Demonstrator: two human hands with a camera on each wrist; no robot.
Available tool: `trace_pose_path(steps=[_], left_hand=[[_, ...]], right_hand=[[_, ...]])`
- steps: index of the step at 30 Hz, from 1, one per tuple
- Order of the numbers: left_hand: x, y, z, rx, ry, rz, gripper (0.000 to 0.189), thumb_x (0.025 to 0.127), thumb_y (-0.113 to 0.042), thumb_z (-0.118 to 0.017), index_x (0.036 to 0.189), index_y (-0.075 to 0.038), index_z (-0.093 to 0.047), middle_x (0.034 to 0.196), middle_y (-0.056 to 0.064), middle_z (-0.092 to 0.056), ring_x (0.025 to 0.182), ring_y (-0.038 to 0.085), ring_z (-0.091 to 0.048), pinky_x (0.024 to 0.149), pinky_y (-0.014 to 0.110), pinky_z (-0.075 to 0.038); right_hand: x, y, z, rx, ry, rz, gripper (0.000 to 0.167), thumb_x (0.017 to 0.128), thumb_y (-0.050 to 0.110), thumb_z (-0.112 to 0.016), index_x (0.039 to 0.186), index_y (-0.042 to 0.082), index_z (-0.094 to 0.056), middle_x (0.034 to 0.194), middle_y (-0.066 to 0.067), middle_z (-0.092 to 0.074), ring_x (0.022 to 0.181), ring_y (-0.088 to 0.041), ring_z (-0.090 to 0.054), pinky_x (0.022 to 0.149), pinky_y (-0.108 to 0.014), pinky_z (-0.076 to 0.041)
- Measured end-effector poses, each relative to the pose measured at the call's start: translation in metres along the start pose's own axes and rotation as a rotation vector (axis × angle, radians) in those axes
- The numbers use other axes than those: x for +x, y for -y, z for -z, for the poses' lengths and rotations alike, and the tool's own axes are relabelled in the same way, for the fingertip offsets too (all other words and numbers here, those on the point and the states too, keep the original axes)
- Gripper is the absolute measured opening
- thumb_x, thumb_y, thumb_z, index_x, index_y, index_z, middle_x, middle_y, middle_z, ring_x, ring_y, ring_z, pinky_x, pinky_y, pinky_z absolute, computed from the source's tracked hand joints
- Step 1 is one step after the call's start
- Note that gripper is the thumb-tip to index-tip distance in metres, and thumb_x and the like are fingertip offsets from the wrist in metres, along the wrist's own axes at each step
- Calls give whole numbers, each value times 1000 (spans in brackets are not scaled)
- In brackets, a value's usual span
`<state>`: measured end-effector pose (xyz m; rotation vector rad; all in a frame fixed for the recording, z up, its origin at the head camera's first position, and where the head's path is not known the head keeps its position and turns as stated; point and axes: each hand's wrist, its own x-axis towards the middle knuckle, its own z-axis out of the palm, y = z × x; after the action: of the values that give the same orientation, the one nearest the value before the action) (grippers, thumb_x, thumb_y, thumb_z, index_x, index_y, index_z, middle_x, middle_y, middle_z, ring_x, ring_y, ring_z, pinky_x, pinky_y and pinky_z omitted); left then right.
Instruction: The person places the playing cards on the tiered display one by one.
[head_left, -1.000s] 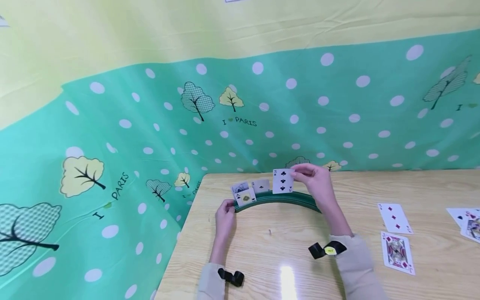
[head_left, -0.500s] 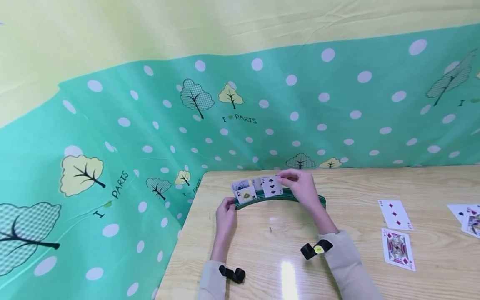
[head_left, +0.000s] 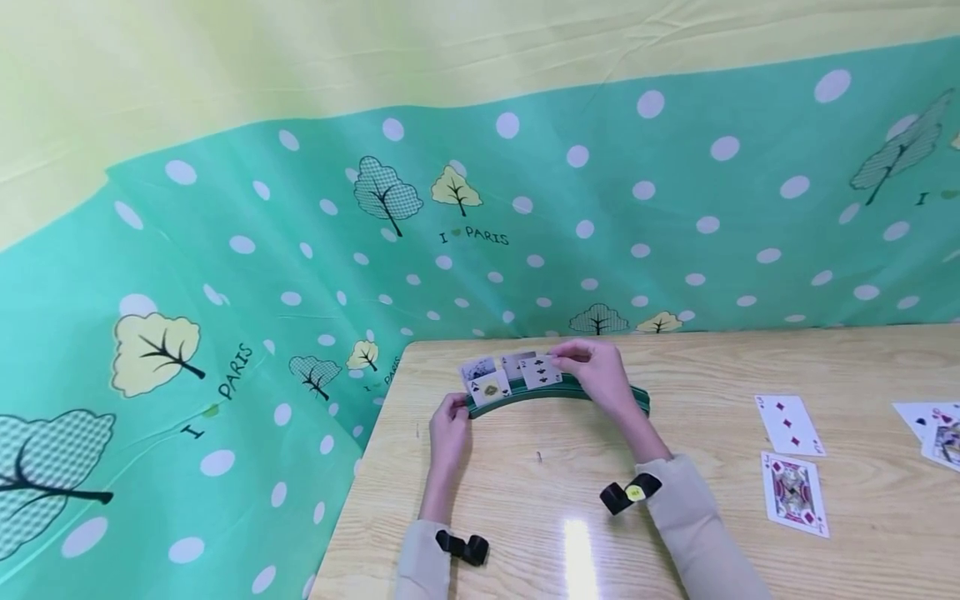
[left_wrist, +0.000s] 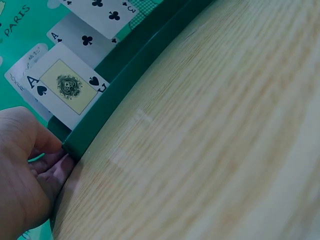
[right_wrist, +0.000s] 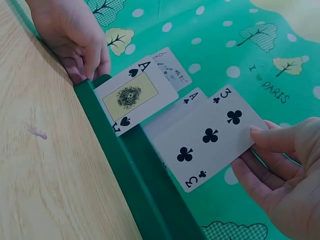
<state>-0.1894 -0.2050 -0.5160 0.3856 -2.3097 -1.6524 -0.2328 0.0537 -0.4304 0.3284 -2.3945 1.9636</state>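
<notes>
A curved green card holder (head_left: 517, 399) stands near the back of the table. My left hand (head_left: 450, 423) grips its left end between thumb and fingers. Beside that hand the ace of spades (left_wrist: 68, 86) stands in the front groove, with a joker (right_wrist: 172, 72) behind it. The ace of clubs (left_wrist: 82, 39) stands in the rear groove, partly covered. By its upper edge my right hand (head_left: 596, 372) pinches the three of clubs (right_wrist: 210, 137), which is in front of the ace of clubs at the holder. Whether its lower edge sits in a groove I cannot tell.
On the table to the right lie the three of diamonds (head_left: 790, 425) and a face card of diamonds (head_left: 796, 493). Further right are several overlapping cards (head_left: 941, 442). A green patterned cloth (head_left: 480, 192) hangs behind and to the left of the wooden table (head_left: 517, 517).
My right hand has moved left and slightly down, bringing the three of clubs to the holder in front of the ace of clubs. My left hand stays on the holder's end.
</notes>
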Motion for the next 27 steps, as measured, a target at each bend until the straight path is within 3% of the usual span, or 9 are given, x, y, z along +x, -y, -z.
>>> trace_pose_path(steps=[3, 11, 27], left_hand=[[0, 0, 0, 1, -3, 1, 26, 97, 2, -51, 117, 5, -67, 110, 20, -70, 100, 29, -65, 85, 35, -52], [0, 2, 1, 3, 2, -7, 26, 97, 3, -51, 117, 6, -67, 111, 20, -70, 102, 30, -66, 86, 35, -52], [0, 0, 1, 3, -2, -14, 25, 97, 2, -51, 116, 6, -68, 110, 20, -70, 101, 30, -65, 87, 37, -51]], right_hand=[[2, -2, -1, 2, 4, 0, 14, 94, 8, -75, 108, 4, -78, 108, -11, -76, 100, -25, -70, 89, -44, -57], [4, -9, -5, -22, 17, -1, 13, 93, 5, -76, 105, 5, -80, 107, -10, -77, 99, -25, -71, 79, -24, -55], [4, -16, -10, -17, 1, -27, 15, 94, 6, -75, 108, 4, -80, 112, -11, -76, 107, -27, -70, 90, -37, -57]])
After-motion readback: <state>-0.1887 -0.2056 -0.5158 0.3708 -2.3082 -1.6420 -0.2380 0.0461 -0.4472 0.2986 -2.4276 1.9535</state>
